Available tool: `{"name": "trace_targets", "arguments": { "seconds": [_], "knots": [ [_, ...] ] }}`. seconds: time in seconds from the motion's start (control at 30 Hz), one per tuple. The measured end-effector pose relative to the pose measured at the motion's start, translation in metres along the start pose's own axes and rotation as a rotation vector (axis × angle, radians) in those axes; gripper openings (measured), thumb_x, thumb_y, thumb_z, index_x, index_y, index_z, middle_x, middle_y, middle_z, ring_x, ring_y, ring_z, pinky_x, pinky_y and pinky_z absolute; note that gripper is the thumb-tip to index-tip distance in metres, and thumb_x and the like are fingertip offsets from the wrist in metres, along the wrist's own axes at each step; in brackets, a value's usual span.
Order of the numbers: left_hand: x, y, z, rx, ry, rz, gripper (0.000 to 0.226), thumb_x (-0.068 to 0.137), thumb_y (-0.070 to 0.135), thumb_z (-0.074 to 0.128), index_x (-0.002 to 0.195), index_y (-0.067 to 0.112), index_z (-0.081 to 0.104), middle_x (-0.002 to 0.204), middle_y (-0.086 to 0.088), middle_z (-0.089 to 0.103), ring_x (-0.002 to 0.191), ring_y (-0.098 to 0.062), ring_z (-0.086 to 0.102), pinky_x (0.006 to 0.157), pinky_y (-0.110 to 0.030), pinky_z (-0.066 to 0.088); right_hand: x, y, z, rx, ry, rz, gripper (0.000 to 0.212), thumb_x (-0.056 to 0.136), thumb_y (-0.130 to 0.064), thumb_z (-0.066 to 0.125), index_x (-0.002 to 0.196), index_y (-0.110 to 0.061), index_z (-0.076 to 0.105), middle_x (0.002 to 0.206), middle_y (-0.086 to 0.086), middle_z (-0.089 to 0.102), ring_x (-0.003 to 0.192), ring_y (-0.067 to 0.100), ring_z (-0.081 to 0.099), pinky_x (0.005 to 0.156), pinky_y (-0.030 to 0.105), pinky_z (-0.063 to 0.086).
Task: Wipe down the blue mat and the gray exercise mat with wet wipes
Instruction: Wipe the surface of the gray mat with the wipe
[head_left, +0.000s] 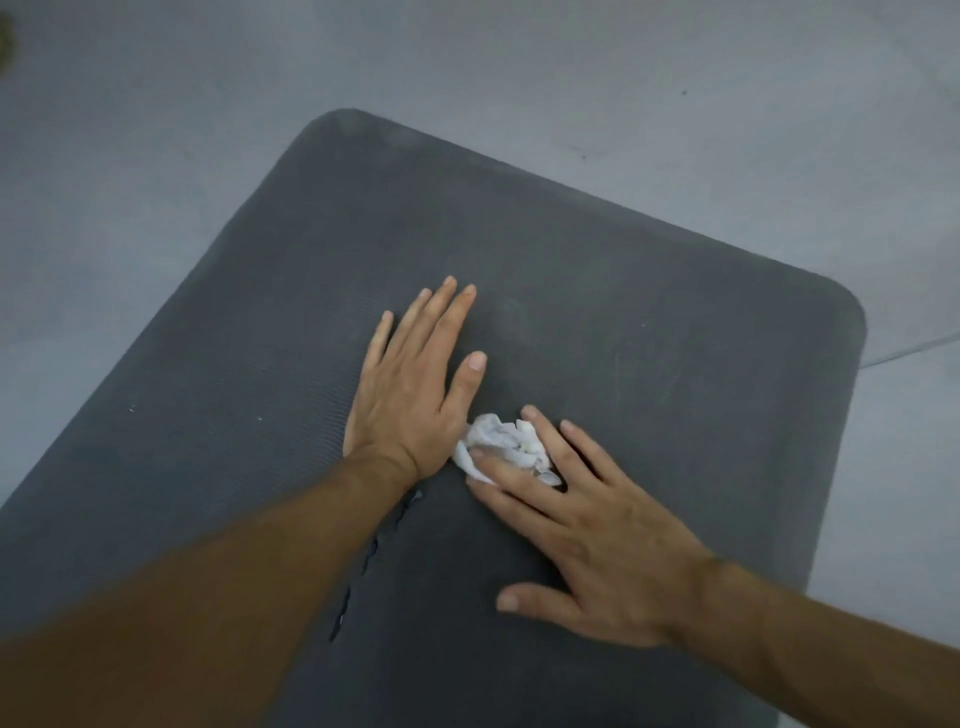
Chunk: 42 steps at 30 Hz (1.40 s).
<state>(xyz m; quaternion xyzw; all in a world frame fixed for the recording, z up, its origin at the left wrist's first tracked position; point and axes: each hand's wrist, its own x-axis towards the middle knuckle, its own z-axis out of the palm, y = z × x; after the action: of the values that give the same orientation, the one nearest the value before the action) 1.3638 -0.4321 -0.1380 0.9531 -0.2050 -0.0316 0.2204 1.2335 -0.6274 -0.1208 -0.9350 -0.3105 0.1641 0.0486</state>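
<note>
Pale gray floor (156, 156) rings the gray exercise mat (623, 312); its far edge and two rounded corners show.
Left hand (410, 395) lies flat mid-mat, fingers (457, 322) straight; right hand (597, 530) beside it presses a crumpled wet wipe (498, 441) down under straight, spread fingers, open mat beyond toward the far edge.

Gray exercise mat (597, 291): matt foam-like surface, fine ribbed texture, faint pale scuffs, a row of small nicks near the left forearm. Wet wipe (501, 444): white, crumpled, soft fibrous cloth-paper. Floor (156, 156): smooth, matt, pale gray.
</note>
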Motion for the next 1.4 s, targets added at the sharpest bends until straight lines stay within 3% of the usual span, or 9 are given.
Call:
{"name": "trace_targets", "arguments": {
  "seconds": [0.17,0.3,0.4,0.53,0.6,0.97,1.17,1.3,1.4],
  "knots": [
    [-0.001,0.001,-0.003,-0.031,-0.012,0.003,0.065,0.105,0.055,0.019,0.163,0.027,0.028,0.171,0.01,0.02,0.158,-0.007,0.01,0.129,-0.045,0.005,-0.014,0.038,-0.013,-0.035,0.114,-0.021,0.068,0.105,-0.07,0.025,0.165,-0.04,0.015,0.175,-0.007,-0.004,0.158,0.045,-0.001,0.124,0.067,0.013],
    [-0.008,0.003,-0.006,-0.108,-0.022,0.038,0.062,0.106,0.055,0.022,0.16,0.028,0.036,0.169,0.011,0.026,0.157,-0.006,0.012,0.128,-0.052,0.009,-0.023,0.076,-0.015,-0.014,0.193,0.263,0.067,0.108,-0.063,0.017,0.166,-0.031,0.014,0.175,-0.005,0.002,0.161,0.023,-0.002,0.128,0.051,0.011],
    [-0.028,0.02,-0.008,-0.082,-0.057,0.199,0.054,0.109,0.045,0.031,0.158,0.024,0.04,0.169,0.005,0.027,0.158,-0.012,0.015,0.127,-0.056,0.015,-0.002,0.095,-0.012,0.009,0.208,0.463,0.069,0.107,-0.061,0.013,0.166,-0.026,0.018,0.174,-0.004,0.007,0.161,0.018,0.0,0.13,0.042,0.007],
    [-0.069,0.043,0.003,0.161,-0.253,0.53,0.05,0.11,0.041,0.037,0.158,0.03,0.038,0.173,0.001,0.016,0.16,-0.02,0.008,0.127,-0.054,0.014,0.016,0.104,-0.008,0.041,0.27,0.491,0.068,0.105,-0.062,0.02,0.165,-0.029,0.023,0.174,0.0,0.014,0.16,0.019,0.008,0.129,0.042,0.012],
    [-0.079,0.043,0.01,0.262,-0.331,0.57,0.054,0.11,0.046,0.036,0.162,0.032,0.03,0.174,0.001,0.008,0.161,-0.021,0.001,0.127,-0.053,0.015,0.015,0.104,-0.006,0.042,0.292,0.502,0.069,0.105,-0.063,0.021,0.165,-0.03,0.023,0.174,0.001,0.014,0.16,0.018,0.008,0.129,0.041,0.012],
    [0.032,-0.02,-0.014,0.297,-0.303,0.269,0.057,0.109,0.044,0.016,0.165,0.032,0.014,0.174,0.008,0.001,0.16,-0.018,-0.005,0.13,-0.04,0.004,0.02,0.102,-0.013,0.054,0.26,0.599,0.068,0.105,-0.064,0.018,0.166,-0.034,0.014,0.174,-0.004,0.008,0.161,0.015,0.001,0.13,0.044,0.007],
    [0.084,-0.031,-0.018,0.061,-0.128,0.024,0.061,0.11,0.028,0.038,0.166,0.024,0.013,0.174,0.004,0.009,0.16,-0.016,0.004,0.13,-0.038,0.006,0.021,0.103,-0.014,0.037,0.27,0.622,0.069,0.105,-0.063,0.021,0.166,-0.03,0.018,0.174,0.0,0.011,0.161,0.018,0.005,0.129,0.047,0.011],
    [0.07,-0.024,-0.005,-0.052,-0.008,-0.047,0.062,0.103,-0.001,0.043,0.162,0.011,0.028,0.169,-0.003,0.028,0.157,-0.017,0.02,0.13,-0.034,0.013,0.02,0.103,-0.014,0.014,0.261,0.616,0.07,0.105,-0.061,0.024,0.166,-0.029,0.018,0.174,0.001,0.01,0.161,0.019,0.005,0.129,0.047,0.012],
    [0.06,-0.02,0.001,-0.053,-0.036,0.068,0.061,0.098,-0.011,0.039,0.155,0.008,0.043,0.165,-0.006,0.036,0.156,-0.02,0.026,0.129,-0.041,0.02,0.021,0.102,-0.013,0.012,0.252,0.617,0.07,0.105,-0.06,0.025,0.166,-0.029,0.018,0.174,0.001,0.01,0.161,0.02,0.005,0.129,0.047,0.011]
  ]
}}
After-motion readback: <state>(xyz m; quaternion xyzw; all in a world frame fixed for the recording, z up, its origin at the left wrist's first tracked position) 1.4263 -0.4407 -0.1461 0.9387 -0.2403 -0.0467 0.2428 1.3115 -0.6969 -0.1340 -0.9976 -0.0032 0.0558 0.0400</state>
